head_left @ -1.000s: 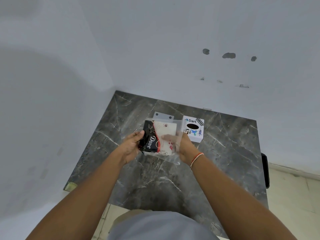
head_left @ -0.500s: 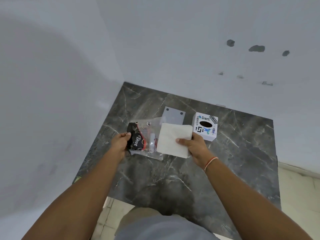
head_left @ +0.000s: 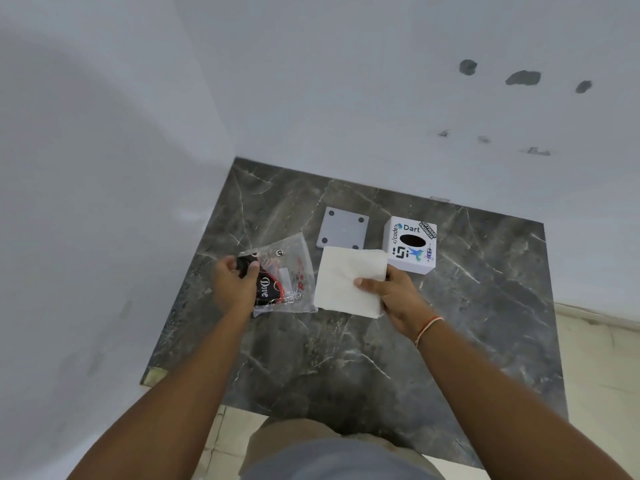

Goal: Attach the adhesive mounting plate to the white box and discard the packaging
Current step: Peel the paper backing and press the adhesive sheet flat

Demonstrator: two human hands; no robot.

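- The white box (head_left: 410, 249), covered in stickers and with a dark oval hole in its top, stands on the dark marble worktop (head_left: 346, 358) towards the back right; nothing is stuck to any side of it that shows
- The grey square plate (head_left: 342, 229), with a dark dot at each corner, lies flat on the worktop just left of the box and apart from it; it appears to be the mounting plate, though I cannot tell whether it carries any adhesive yet
- The white square sheet (head_left: 348, 282) is held in the right hand (head_left: 391, 294), thumb on top near its right edge and fingers curled beneath; its far edge overlaps the near edge of the plate in this view; whether it is a sticky pad or a liner I cannot tell
- The clear plastic bag (head_left: 289, 275), with a black printed packet and small bits inside, is pinched at its left end by the left hand (head_left: 235, 284), fingers closed around it, and it lies low against the worktop
- Judged from this, the task is at an early stage; the sheet is out of the bag; joining the plate to the box is not yet done, and the bag has yet to be thrown away
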